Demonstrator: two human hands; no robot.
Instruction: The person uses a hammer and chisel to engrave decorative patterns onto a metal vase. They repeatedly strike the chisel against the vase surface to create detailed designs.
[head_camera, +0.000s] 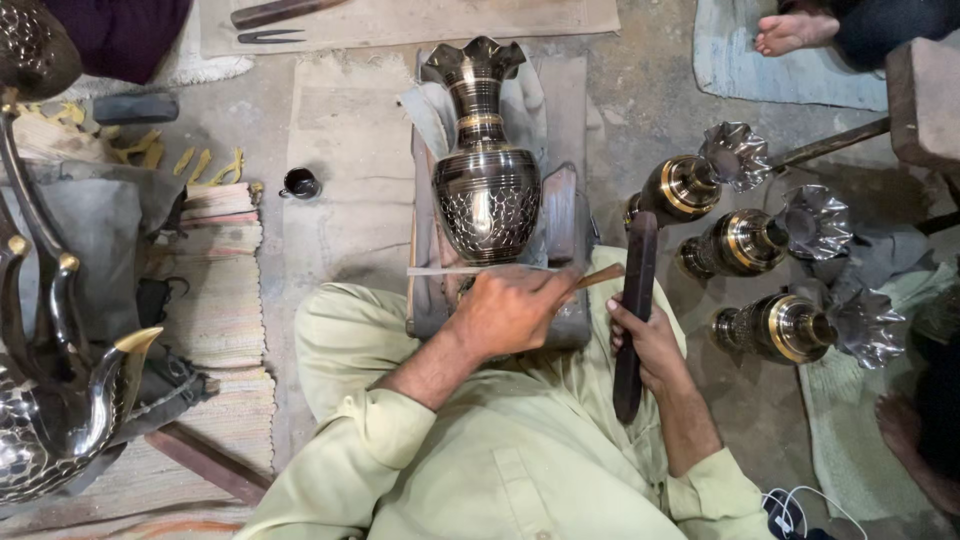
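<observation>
- Engraved dark metal vase (487, 190) lies on a padded rest (560, 225) on the floor, just beyond the left hand's grip, flared mouth pointing away.
- Left hand (508, 312), grip closed around a thin chisel-like tool (598, 277), its end by the vase base.
- Right hand (648, 345), grip closed on a dark wooden stick (634, 310), upright, just right of the tool.
- Three similar vases (745, 242) lie farther right of that grip.
- Small black cup (300, 183) well left of the vase.
- Another person's bare foot (795, 32) far beyond, upper right.
</observation>
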